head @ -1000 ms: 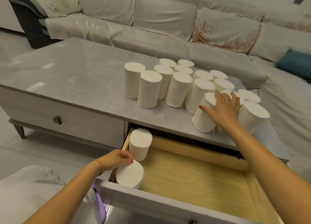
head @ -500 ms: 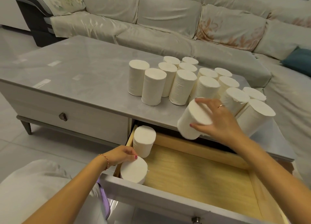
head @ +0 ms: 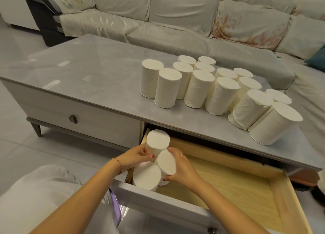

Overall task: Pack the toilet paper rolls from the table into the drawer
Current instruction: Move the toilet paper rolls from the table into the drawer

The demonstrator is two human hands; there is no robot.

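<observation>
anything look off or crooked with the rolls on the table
Mostly tidy: the white toilet paper rolls stand upright in rows on the grey table. The odd one is the plastic-wrapped roll near the right front corner, which seems to tilt against the large front roll. Nothing looks spilled or damaged.

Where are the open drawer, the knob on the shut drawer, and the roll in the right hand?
open drawer (head: 226,189), head view, bare wooden floor.
knob (head: 73,119), head view, its round face.
roll (head: 166,163), head view, flat end face, held by the right hand (head: 182,170).
</observation>
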